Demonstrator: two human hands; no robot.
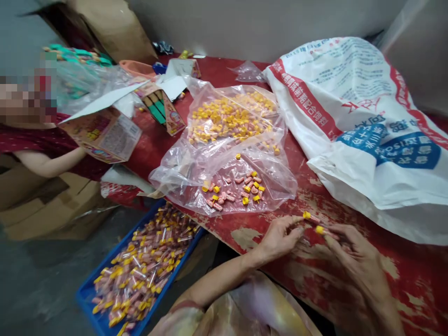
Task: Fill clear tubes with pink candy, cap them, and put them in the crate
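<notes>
My right hand (pixel 355 254) is closed around two small pink-patterned pieces with yellow ends, just above the table's front part. One yellow end (pixel 319 230) sits by my right thumb. The other yellow end (pixel 306 215) points left and meets my left index fingertip. My left hand (pixel 283 235) has its fingers bent in a pinch; what lies between thumb and finger is too small to make out. Beyond my hands, loose pink pieces (pixel 229 196) and yellow caps (pixel 245 200) lie on a clear plastic bag (pixel 178 179). Deeper in the bag is a heap of yellow-capped pieces (pixel 231 116).
A blue crate (pixel 89 305) full of yellow-capped tubes stands below the table edge at left. A large white printed sack (pixel 353 107) covers the table's right. Across the red table (pixel 224 228), another person holds a printed carton (pixel 112 133); an open box (pixel 163 109) stands nearby.
</notes>
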